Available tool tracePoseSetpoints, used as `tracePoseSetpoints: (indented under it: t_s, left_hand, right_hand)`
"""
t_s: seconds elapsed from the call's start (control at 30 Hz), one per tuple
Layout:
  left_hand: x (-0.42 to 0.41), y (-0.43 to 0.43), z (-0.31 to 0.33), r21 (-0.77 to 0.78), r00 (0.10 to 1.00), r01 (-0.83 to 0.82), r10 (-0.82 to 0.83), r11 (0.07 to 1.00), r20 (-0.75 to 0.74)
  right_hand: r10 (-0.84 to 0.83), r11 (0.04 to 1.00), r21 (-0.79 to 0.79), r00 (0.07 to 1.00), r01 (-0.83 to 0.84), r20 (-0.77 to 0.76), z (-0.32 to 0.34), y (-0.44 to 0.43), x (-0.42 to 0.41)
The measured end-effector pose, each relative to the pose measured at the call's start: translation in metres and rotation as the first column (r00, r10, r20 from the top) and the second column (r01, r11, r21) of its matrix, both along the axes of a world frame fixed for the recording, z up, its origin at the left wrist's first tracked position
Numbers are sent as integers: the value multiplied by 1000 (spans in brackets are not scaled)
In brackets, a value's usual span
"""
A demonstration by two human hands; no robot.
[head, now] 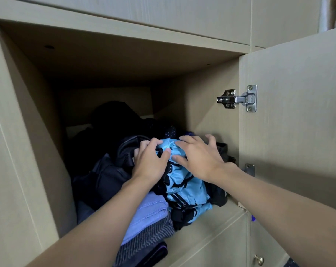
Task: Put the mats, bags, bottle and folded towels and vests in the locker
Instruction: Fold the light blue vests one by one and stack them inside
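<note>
Both my hands reach into the open locker [205,110]. A light blue bag with black straps [186,187] lies at the front right of the compartment. My left hand [150,160] grips the bunched top of this bag, with thumb and fingers curled round the fabric. My right hand [199,158] presses on the bag's top with fingers spread. A dark bag [107,170] fills the left and back of the locker. Folded towels, lilac on top of grey striped [146,222], lie stacked at the front under my left forearm.
The locker door [298,116] stands open on the right, hung on a metal hinge [238,99]. A black item with a purple edge [153,255] lies under the towels. Below right is a closed door with a small knob [258,259].
</note>
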State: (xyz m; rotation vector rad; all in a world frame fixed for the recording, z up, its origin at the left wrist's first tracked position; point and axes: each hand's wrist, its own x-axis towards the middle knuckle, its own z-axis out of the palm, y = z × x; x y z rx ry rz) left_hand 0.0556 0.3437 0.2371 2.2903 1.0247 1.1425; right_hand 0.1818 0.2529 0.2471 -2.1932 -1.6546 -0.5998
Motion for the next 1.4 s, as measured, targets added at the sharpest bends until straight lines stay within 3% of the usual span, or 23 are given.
tracePoseSetpoints:
  t_s: [0.17,0.57,0.73,0.87,0.97,1.1,1.27,1.4]
  left_hand:
    - [-2,-7,11,-12,1000,27,-27,1000,-16]
    - [-27,-45,31,87,996,87,-86,992,-15]
    - [-53,-80,2,166,968,250,-246,954,-46]
    - [-66,-117,-42,209,955,297,-284,932,-90]
    - [-72,-143,-84,149,930,368,-362,918,-66]
    - [-81,-184,-164,-53,888,423,-426,905,-172]
    - [-104,-232,-271,-338,757,470,-569,816,-321]
    - [-126,-264,-341,-460,645,495,-667,737,-374]
  right_hand:
    - [8,1000,23,989,-5,-147,4,-13,-1]
    - [7,994,105,980,14,-198,18,-64,-25]
    - [-21,991,123,972,51,-235,-10,-103,-50]
    - [-58,994,71,955,82,-291,-59,-145,-66]
    - [-109,993,8,939,117,-326,-105,-176,-76]
    - [-194,980,-123,892,156,-408,-185,-230,-91]
    - [-310,934,-312,826,172,-472,-289,-302,-116]
    - [-374,900,-402,768,166,-521,-359,-346,-133]
